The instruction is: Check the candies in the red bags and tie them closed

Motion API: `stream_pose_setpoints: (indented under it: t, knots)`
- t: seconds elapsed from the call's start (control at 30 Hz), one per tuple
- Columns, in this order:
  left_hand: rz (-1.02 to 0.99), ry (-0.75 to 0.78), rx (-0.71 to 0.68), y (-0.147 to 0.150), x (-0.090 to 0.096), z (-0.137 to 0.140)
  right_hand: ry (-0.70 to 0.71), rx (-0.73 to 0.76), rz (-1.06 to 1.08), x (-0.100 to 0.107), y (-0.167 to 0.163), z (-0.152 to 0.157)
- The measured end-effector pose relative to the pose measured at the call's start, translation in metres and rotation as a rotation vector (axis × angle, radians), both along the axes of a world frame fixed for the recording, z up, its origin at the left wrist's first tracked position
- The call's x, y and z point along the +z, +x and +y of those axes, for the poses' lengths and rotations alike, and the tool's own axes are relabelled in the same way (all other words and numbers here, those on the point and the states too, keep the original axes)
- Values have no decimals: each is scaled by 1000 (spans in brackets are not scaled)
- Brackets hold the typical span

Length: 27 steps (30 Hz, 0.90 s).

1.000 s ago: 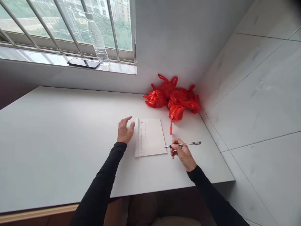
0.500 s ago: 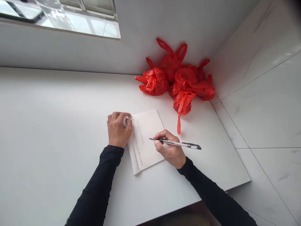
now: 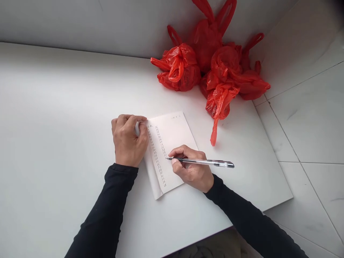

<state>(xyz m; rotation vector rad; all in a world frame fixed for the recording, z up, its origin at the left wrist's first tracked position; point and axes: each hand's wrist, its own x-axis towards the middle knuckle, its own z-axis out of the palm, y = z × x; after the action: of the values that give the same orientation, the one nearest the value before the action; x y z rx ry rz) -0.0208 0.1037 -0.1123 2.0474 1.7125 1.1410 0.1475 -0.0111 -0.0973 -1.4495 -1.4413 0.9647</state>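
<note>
Pen (image 3: 202, 161) in right hand (image 3: 192, 171), tip at notepad (image 3: 176, 130).

Right hand (image 3: 191, 167) gripping a pen (image 3: 204, 162) over a notepad (image 3: 176, 143) with handwritten numbers, left hand (image 3: 129, 139) at its edge, red bags (image 3: 185, 68) behind on a white table (image 3: 59, 143)

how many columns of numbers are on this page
2: on the page, a long column at left and a shorter column right of it. The right hand may hide more.

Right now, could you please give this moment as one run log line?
left hand: at upper-left corner of notebook | right hand: holding pen, tip near foot of second column | red bags: beyond notebook
</note>
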Motion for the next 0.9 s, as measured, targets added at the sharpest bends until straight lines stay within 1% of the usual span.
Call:
stream_pose_setpoints:
  t: [0.2,0.43,0.6,0.77,0.9]
  knots:
    - [-21,-24,6,1,1,-1,35,-8,-52,0,1,0]
    - [-31,-26,7,3,2,-2,14,9,3,2,1,0]
    - [-33,-38,3,2,3,-2,15,-31,-51,5,-2,0]
    - [-39,-50,7,2,2,-2,15,-25,-78,2,-1,-1]
    - [-40,-56,12,2,2,-2,44,-17,-91,0,0,-1]
